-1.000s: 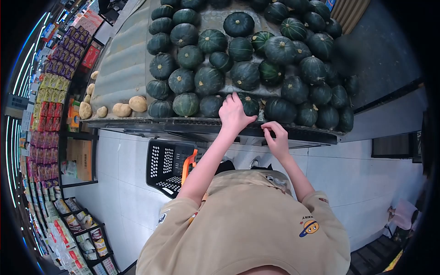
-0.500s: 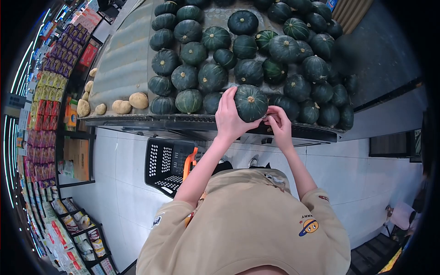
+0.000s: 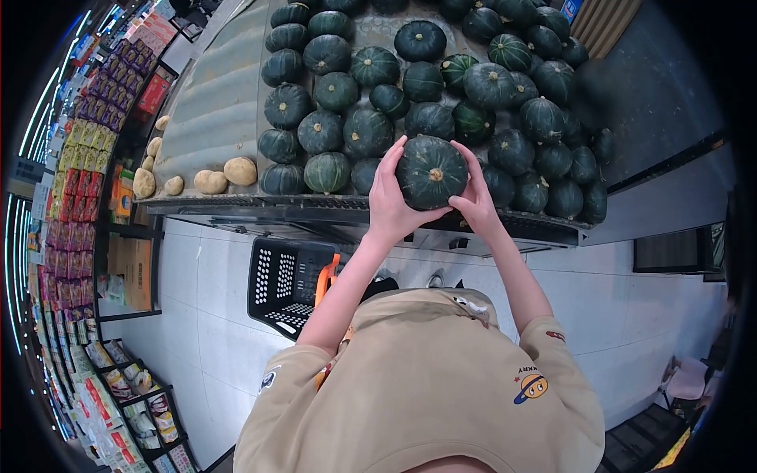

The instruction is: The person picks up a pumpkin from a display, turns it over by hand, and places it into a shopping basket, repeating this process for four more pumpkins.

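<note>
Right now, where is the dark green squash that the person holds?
In the head view, near the centre: the squash is gripped between left hand and right hand, above the display shelf front edge.

You've got glossy white floor tiles (image 3: 213, 331) below the grey bench (image 3: 213, 118). Left of the bench: shelf racks (image 3: 87, 134) packed w/ coloured packets, blue-white light strips (image 3: 31, 126) beyond. A black perforated basket (image 3: 285, 285) w/ orange handle sits on the floor just below the bench. Right of the bench, dark grey flooring (image 3: 662, 87).
</note>
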Demonstrator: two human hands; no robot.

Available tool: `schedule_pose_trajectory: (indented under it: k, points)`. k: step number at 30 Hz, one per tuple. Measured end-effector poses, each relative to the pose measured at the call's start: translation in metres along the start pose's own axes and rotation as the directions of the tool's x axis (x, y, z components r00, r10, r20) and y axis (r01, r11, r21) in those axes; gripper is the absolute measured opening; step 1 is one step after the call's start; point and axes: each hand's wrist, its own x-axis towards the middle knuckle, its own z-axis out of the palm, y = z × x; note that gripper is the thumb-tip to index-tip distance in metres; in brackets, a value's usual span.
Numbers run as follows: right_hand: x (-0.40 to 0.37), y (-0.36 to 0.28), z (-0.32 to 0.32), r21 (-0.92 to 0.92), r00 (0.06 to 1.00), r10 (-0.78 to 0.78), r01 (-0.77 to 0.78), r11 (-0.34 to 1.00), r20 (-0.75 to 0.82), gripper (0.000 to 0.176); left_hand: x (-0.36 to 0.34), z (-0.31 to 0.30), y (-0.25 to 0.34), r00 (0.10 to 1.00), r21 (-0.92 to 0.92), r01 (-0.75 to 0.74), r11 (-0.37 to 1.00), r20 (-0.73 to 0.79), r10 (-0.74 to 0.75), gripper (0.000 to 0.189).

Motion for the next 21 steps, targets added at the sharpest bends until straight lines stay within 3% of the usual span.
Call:
schedule_pose_trajectory:
  k: [3, 5, 6, 7, 8, 12, 14, 16, 18, 19, 21]
  points:
    - [0.000, 0.001, 0.001, 0.000, 0.999, -0.026, 0.026, 1.000, -0.033, 0.085, 0.002, -0.004, 0.000, 1.000, -0.036, -0.028, 0.999, 0.012, 0.029, 0.104]
    - [0.000, 0.002, -0.001, -0.009, 0.999, -0.022, 0.021, 1.000, -0.040, 0.085, 0.001, -0.008, 0.000, 0.987, -0.263, 0.138, 0.955, 0.111, -0.112, 0.092]
    - [0.001, 0.002, -0.002, -0.017, 0.999, -0.016, 0.015, 1.000, -0.047, 0.085, 0.000, -0.008, -0.001, 0.988, -0.265, 0.136, 0.955, 0.111, -0.110, 0.092]
    - [0.001, 0.001, -0.002, -0.017, 0.999, -0.016, 0.016, 1.000, -0.048, 0.085, -0.002, -0.007, -0.002, 0.915, -0.488, 0.403, 0.774, 0.236, -0.328, 0.081]
    - [0.001, -0.001, -0.002, -0.015, 0.999, -0.013, 0.012, 1.000, -0.045, 0.085, -0.003, -0.007, -0.003, 0.780, -0.628, 0.617, 0.475, 0.406, -0.476, 0.070]
    - [0.000, -0.001, 0.001, 0.010, 0.995, 0.010, -0.009, 1.000, -0.100, 0.084, -0.004, -0.013, -0.003, 0.722, -0.631, 0.681, 0.372, 0.490, -0.489, 0.062]
    - [-0.001, 0.003, -0.001, -0.054, 0.986, 0.079, -0.088, 0.995, -0.146, 0.084, -0.014, -0.004, -0.010, 0.847, -0.699, 0.526, 0.485, 0.381, -0.369, 0.065]
    - [0.000, 0.004, -0.002, -0.112, 0.970, 0.144, -0.168, 0.979, -0.195, 0.084, -0.021, 0.001, -0.013, 0.857, -0.739, 0.506, 0.445, 0.371, -0.358, 0.065]
    - [0.002, 0.001, 0.001, -0.235, 0.988, -0.093, 0.062, 0.970, -0.122, 0.079, -0.022, 0.000, -0.010, 0.865, -0.776, 0.485, 0.404, 0.360, -0.349, 0.064]
    - [0.002, -0.003, 0.003, -0.234, 0.988, -0.093, 0.062, 0.970, -0.122, 0.079, -0.019, -0.005, -0.005, 0.829, -0.778, 0.535, 0.329, 0.409, -0.381, 0.061]
    - [0.001, -0.015, 0.007, -0.498, 0.978, -0.167, 0.085, 0.863, -0.122, 0.073, -0.019, -0.009, -0.002, 0.790, -0.776, 0.578, 0.252, 0.455, -0.411, 0.059]
